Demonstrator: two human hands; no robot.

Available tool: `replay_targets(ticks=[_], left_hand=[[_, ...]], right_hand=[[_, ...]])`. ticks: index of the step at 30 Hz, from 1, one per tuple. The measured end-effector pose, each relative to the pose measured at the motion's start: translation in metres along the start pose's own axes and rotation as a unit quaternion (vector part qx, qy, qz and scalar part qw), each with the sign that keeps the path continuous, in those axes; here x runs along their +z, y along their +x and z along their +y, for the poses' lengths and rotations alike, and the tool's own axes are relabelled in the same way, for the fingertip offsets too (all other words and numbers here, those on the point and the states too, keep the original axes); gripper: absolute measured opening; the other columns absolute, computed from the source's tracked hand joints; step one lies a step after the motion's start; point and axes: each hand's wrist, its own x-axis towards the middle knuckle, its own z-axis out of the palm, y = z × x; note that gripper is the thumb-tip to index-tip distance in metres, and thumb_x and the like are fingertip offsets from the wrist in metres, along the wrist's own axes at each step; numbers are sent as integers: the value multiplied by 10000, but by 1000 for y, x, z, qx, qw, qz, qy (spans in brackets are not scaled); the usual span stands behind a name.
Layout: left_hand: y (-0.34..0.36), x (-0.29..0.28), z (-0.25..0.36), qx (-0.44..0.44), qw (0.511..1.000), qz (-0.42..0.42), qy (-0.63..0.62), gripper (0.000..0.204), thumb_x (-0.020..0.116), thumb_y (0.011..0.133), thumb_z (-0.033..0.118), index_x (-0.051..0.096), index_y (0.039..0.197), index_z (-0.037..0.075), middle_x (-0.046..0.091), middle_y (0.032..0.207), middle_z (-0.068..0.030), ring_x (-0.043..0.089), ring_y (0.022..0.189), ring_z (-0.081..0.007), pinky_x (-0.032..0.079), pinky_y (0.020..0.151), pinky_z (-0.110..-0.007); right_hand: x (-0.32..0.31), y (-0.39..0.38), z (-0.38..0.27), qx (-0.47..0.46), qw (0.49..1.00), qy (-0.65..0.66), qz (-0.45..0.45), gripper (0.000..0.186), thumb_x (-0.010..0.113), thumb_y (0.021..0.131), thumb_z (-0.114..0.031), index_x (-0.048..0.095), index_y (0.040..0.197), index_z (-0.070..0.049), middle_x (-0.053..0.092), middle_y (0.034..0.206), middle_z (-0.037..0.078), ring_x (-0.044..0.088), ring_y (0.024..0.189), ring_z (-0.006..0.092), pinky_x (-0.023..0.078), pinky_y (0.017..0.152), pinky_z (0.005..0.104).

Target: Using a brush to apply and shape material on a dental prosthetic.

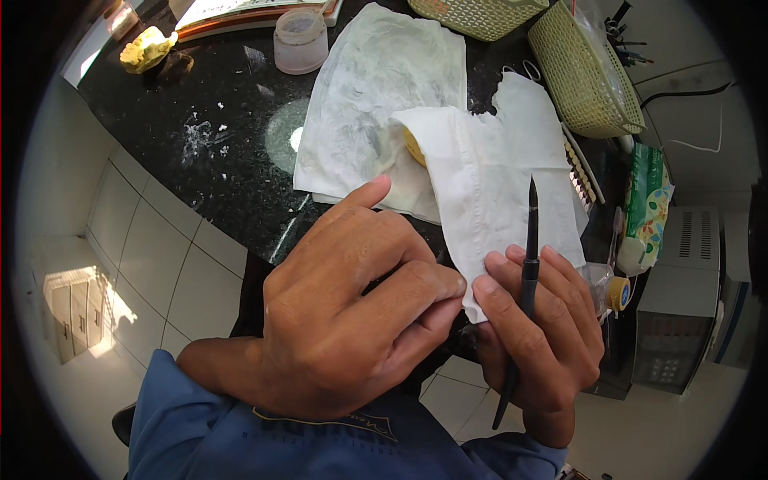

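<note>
Near the front edge of the counter, my left hand (352, 304) has curled fingers pinched at the lower corner of a white tissue (460, 192); its little finger or outer finger sticks up. My right hand (544, 328) holds a slim black brush (531, 248), tip upward, between its fingers and also grips that tissue's lower edge. The tissue's upper end drapes over a mostly hidden round yellow object (414, 148). Behind it lie powder-smudged white sheets (376, 80), and more white tissue spreads to the right.
A black speckled counter (224, 184) carries a powder jar (300, 48), yellow dental cast (146, 52), books (216, 16), two woven baskets (580, 80), a tooth-shade strip (582, 168), tissue pack (644, 208) and yellow-capped bottle (616, 292). A grey appliance (672, 288) stands below right.
</note>
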Motion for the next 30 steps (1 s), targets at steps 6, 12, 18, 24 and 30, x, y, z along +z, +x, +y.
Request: replay_targets(ticks=[6, 12, 18, 24, 30], left_hand=[[-3, 1, 1, -6, 1000, 4, 3, 232, 801, 616, -41, 710, 815, 38, 639, 752, -59, 660, 700, -174, 487, 993, -504], [-11, 0, -3, 9, 1000, 15, 7, 250, 837, 655, -12, 727, 869, 56, 633, 759, -44, 648, 728, -161, 510, 947, -470], [-24, -8, -10, 19, 997, 63, -38, 252, 837, 664, -35, 735, 879, 47, 624, 779, -50, 621, 696, -158, 540, 760, -343], [-36, -18, -14, -25, 978, 122, -164, 226, 807, 722, -67, 717, 914, 12, 617, 874, -90, 607, 736, -133, 505, 652, -246], [-45, -15, -16, -56, 956, 170, -232, 187, 781, 769, -63, 699, 920, 11, 598, 922, -99, 587, 768, -127, 483, 674, -232]], right_hand=[[1, 0, 0, -7, 1000, -2, 4, 212, 707, 824, -142, 758, 1021, -84, 741, 952, 131, 715, 942, 274, 571, 858, 428], [4, -1, 6, 83, 987, 97, 98, 202, 684, 826, -56, 724, 1017, -5, 735, 935, 167, 716, 932, 318, 543, 897, 453], [4, -4, 6, 99, 993, 37, 42, 175, 703, 797, -21, 725, 971, -8, 733, 913, 144, 716, 907, 298, 524, 913, 448], [4, -5, 4, 95, 995, 26, -23, 195, 737, 832, -137, 719, 975, -7, 722, 936, 138, 699, 935, 295, 491, 956, 471], [0, -8, -3, 101, 993, 50, 37, 452, 577, 970, -413, 670, 1084, 15, 707, 1016, 169, 667, 975, 338, 494, 930, 455]])
